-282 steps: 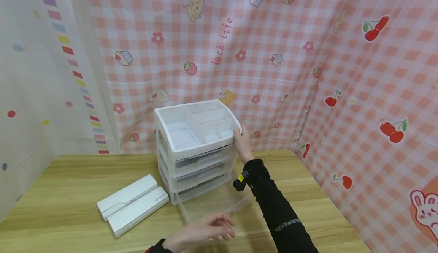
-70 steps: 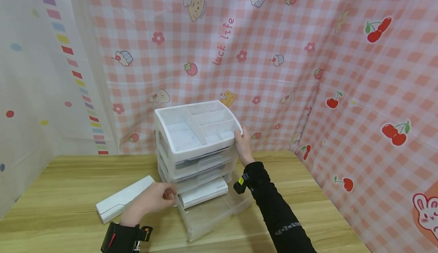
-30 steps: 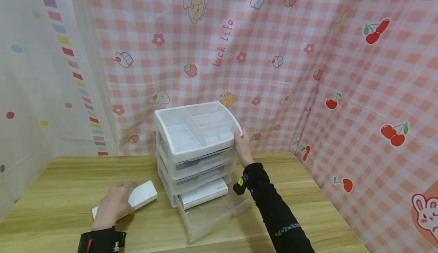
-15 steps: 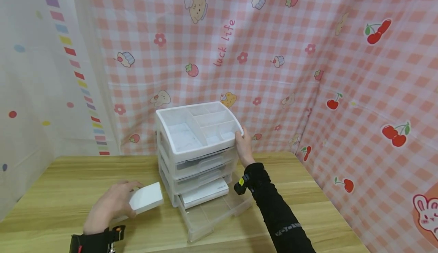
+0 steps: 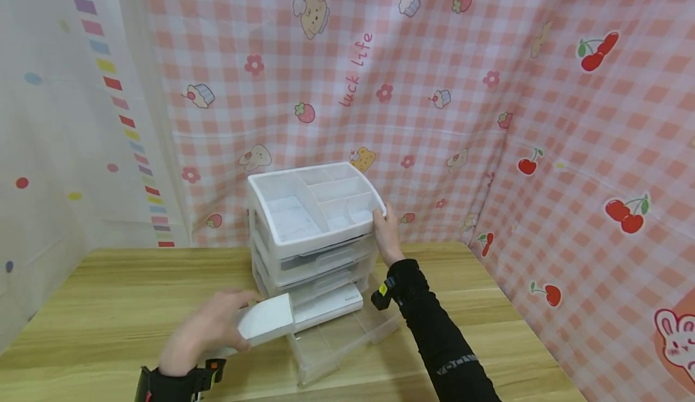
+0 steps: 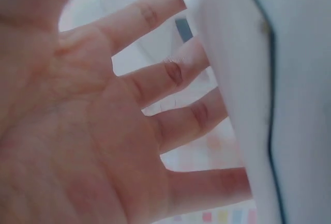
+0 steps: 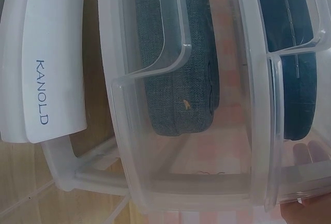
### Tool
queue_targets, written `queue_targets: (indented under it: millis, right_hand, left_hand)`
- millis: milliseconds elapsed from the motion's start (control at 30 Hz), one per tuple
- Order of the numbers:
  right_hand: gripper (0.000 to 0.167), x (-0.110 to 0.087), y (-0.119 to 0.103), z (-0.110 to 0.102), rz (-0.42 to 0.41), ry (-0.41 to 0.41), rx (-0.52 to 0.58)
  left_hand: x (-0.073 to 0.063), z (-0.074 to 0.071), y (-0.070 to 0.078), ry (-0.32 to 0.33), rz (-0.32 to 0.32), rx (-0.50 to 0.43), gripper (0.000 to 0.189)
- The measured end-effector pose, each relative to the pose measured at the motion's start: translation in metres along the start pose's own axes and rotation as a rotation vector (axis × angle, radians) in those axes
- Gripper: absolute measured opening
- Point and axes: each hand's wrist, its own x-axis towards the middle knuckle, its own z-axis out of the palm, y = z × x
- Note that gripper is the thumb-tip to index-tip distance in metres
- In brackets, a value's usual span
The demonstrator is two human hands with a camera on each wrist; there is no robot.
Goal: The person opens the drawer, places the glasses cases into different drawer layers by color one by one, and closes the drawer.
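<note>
My left hand (image 5: 209, 329) grips a white glasses case (image 5: 268, 319) between thumb and fingers, its end by the left side of the pulled-out bottom drawer (image 5: 320, 369). In the left wrist view, the fingers (image 6: 170, 125) reach across to the case's white side. Another white glasses case (image 5: 331, 305), marked KANOLD in the right wrist view, lies towards the back of that drawer. The drawer belongs to a white plastic drawer organizer (image 5: 326, 236). My right hand (image 5: 387, 233) holds the organizer's top right front corner; some of its fingers are hidden.
Inside the two closed upper drawers, the right wrist view shows a blue-grey fabric case (image 7: 181, 100) and a dark blue case (image 7: 300, 94). The organizer's top tray has several compartments. A checked pink cloth (image 5: 326, 136) hangs behind the wooden table (image 5: 136, 305).
One white case went from the table into the bottom drawer. My left hand then took the other, lifted it and carried it right to the drawer. My right hand stays on the organizer.
</note>
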Motion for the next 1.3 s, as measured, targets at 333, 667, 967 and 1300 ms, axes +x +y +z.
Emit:
queue_targets:
  millis: [333, 667, 967, 1300]
  right_hand:
    - [0.038, 0.001, 0.000, 0.000, 0.012, 0.003, -0.006]
    - [0.039, -0.003, -0.006, -0.002, 0.020, -0.009, 0.007]
    - [0.038, 0.000, -0.002, -0.001, 0.007, -0.006, -0.005]
    - [0.037, 0.001, 0.000, -0.001, -0.006, 0.000, 0.003]
  left_hand:
    - [0.014, 0.011, 0.024, -0.010, 0.166, -0.060, 0.066]
    - [0.023, 0.025, 0.047, 0.089, 0.169, -0.008, 0.060]
    - [0.033, 0.050, 0.069, 0.218, 0.159, 0.097, 0.063]
    - [0.053, 0.078, 0.082, 0.272, 0.121, 0.206, 0.058]
